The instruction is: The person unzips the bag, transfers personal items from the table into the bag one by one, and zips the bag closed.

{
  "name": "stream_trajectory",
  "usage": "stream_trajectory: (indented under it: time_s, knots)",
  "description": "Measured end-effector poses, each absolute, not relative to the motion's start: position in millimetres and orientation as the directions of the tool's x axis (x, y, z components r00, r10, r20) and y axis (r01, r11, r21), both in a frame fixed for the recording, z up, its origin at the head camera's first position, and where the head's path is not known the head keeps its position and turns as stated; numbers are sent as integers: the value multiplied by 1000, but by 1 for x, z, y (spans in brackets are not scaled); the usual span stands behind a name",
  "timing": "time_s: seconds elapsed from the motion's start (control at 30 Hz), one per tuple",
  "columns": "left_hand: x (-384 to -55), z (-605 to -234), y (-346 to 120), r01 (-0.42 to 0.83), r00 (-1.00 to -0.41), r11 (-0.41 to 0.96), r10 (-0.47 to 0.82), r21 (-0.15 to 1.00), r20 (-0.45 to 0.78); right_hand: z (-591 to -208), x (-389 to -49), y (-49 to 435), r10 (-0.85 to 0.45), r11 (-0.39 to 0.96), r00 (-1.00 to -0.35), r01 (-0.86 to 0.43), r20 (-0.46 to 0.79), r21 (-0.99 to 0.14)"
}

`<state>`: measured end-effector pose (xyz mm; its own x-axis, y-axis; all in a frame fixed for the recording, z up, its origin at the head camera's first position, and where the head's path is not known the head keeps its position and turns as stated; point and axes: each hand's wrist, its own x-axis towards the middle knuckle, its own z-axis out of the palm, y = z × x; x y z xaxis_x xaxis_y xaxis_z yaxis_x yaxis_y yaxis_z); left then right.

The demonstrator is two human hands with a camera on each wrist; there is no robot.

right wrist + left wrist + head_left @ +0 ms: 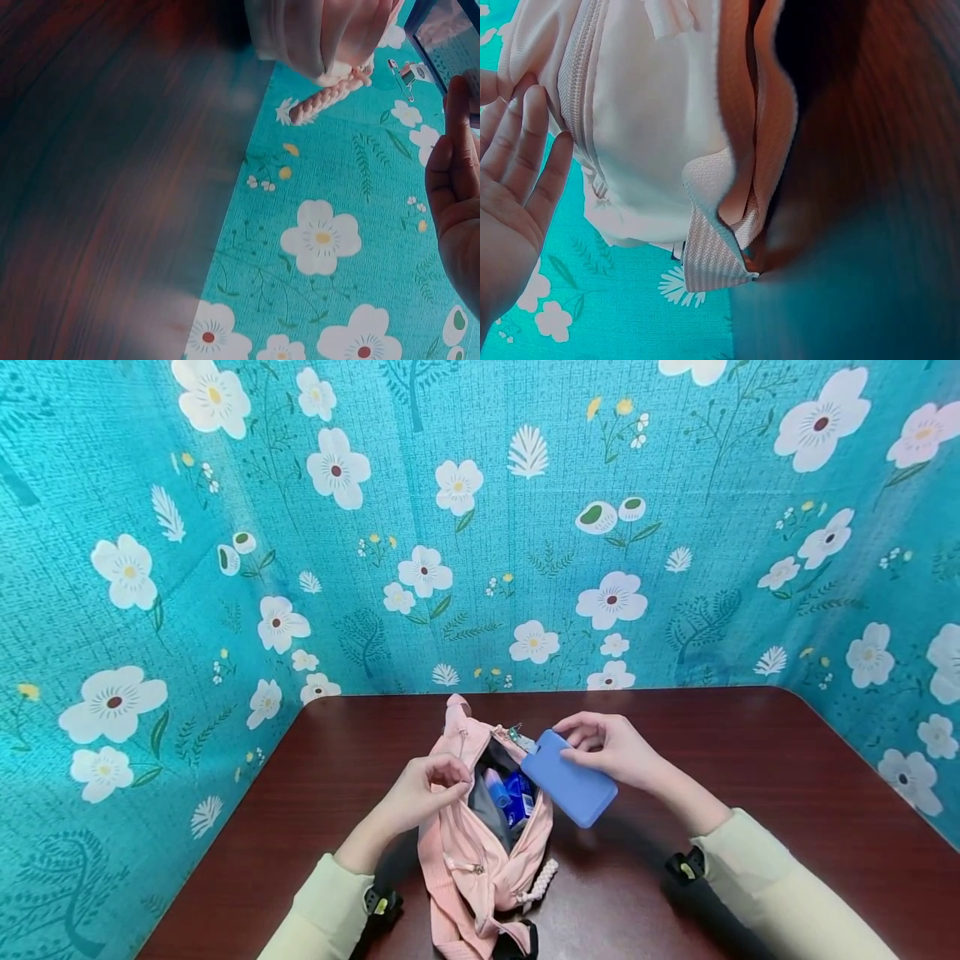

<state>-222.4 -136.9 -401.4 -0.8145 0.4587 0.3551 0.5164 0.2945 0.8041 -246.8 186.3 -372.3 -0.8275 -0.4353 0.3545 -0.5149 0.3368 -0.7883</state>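
Note:
A pink fabric bag (480, 881) lies on the table, its zipped main pocket spread wide. My left hand (420, 789) pinches the left rim of that opening between thumb and fingers; the left wrist view shows the fingertips at the fabric beside a zip (577, 82). Over the bag's right edge, my right hand (611, 747) grips a blue card holder (573, 781) by its upper side, tilted. A small green and clear charm (517, 737) hangs from its top end. Inside the pocket sit a dark blue packet (519, 800) and a pink-and-blue tube (496, 787).
The dark reddish-brown table (337, 777) extends on both sides of the bag. A braided cord (542, 881) and a wide pink strap (442, 893) trail from the bag toward the front. A teal flowered cloth (465, 568) stands behind and around the table.

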Motion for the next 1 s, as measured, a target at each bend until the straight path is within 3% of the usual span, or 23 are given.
stream_trajectory:
  time_s: [0.57,0.77,1.0]
  knots:
    - [-225,-405,-139,547,-795,276,466,790,388,-382,-248,154,-493,257,-800,-510,342,-821]
    - [-216,-393,-135,539,-802,287,461,792,380,-382,-247,144,-481,279,-810,-505,336,-817]
    - [-224,-404,-138,554,-792,272,464,787,397,-391,-252,133,-416,303,-832,-508,367,-807]
